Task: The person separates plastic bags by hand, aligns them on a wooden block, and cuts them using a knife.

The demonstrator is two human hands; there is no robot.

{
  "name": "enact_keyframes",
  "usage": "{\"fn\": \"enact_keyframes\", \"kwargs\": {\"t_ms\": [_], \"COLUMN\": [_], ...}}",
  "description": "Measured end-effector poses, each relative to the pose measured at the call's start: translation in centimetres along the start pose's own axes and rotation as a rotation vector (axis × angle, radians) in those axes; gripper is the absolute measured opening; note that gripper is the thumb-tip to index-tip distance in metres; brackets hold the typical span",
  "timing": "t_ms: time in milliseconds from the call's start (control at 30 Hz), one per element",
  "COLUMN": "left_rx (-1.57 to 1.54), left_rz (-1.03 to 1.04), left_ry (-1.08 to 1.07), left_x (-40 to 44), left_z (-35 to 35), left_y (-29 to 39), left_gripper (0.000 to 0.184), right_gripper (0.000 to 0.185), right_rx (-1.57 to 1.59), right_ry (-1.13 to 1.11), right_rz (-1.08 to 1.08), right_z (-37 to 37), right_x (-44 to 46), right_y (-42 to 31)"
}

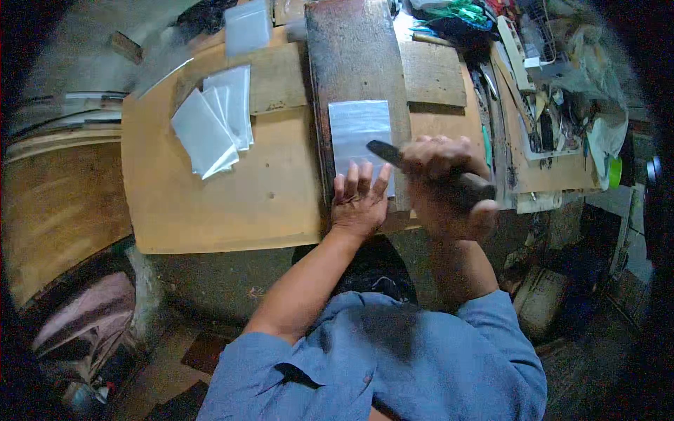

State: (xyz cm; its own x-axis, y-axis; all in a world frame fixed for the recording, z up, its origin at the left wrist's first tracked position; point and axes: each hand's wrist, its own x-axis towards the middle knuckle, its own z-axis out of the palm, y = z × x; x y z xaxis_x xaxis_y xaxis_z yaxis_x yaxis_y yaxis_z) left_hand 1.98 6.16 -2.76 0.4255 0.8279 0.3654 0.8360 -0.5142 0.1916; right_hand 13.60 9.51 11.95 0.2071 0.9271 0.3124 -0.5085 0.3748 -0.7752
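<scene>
My left hand [360, 203] lies flat with fingers spread on the near end of a translucent plastic sheet or bag [359, 126], pressing it against a long dark wooden board [358, 56]. My right hand [446, 175] is closed around a dark, elongated tool [386, 152] with a rounded tip. Motion blurs this hand, so the tool's exact kind does not show. The tool's tip points left, over the right side of the plastic. To the left, several similar translucent plastic pieces [207, 130] lie fanned out on the tabletop.
Further plastic sheets [247, 28] lie at the back left of the tan tabletop [232, 217]. Flat wooden pieces [434, 74] flank the board. On the right are a white tray [551, 151] of tools, a green-rimmed round object [616, 172] and assorted clutter.
</scene>
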Motion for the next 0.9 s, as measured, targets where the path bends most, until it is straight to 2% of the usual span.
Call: {"fn": "enact_keyframes", "kwargs": {"t_ms": [100, 200, 233, 333, 500, 567, 700, 767, 833, 900], "left_rx": [0.031, -0.030, -0.069, -0.069, 0.133, -0.026, -0.106, -0.108, -0.061, -0.018], "left_rz": [-0.009, -0.018, -0.029, -0.024, 0.039, -0.035, -0.070, -0.059, -0.046, -0.028], "left_ry": [-0.043, -0.103, -0.073, -0.062, -0.134, -0.112, -0.012, -0.142, -0.078, -0.020], "left_x": [-0.1, -0.2, -0.2, -0.2, -0.8, -0.6, 0.0, -0.1, -0.1, -0.5], "left_z": [0.3, 0.3, 0.2, -0.6, 0.9, 0.3, -0.7, -0.5, 0.4, 0.7], "left_y": [0.1, -0.1, 0.1, 0.0, -0.4, -0.1, -0.1, 0.0, 0.0, 0.1], "left_gripper": [0.042, 0.039, 0.040, 0.040, 0.039, 0.039, 0.040, 0.042, 0.044, 0.046], "right_gripper": [0.070, 0.074, 0.076, 0.080, 0.072, 0.072, 0.067, 0.066, 0.066, 0.064], "right_rx": [-0.082, 0.107, 0.028, -0.188, -0.007, 0.005, -0.136, -0.023, 0.097, -0.020], "right_ry": [-0.012, 0.045, 0.021, -0.085, -0.004, -0.115, -0.081, -0.101, -0.128, -0.069], "right_rz": [0.081, 0.111, 0.088, 0.237, 0.021, 0.021, 0.132, 0.078, 0.036, 0.048], "right_z": [1.1, 3.7, 3.9, 2.3, 2.8, 2.5, 0.8, 0.2, 0.0, 0.0], "right_x": [-0.3, -0.9, -0.7, -0.2, 0.2, 0.4, 0.7, 0.5, 0.6, 0.3], "right_y": [0.6, 0.7, 0.9, 2.2, 2.8, 1.7, 2.6, 1.9, 2.1, 2.3]}}
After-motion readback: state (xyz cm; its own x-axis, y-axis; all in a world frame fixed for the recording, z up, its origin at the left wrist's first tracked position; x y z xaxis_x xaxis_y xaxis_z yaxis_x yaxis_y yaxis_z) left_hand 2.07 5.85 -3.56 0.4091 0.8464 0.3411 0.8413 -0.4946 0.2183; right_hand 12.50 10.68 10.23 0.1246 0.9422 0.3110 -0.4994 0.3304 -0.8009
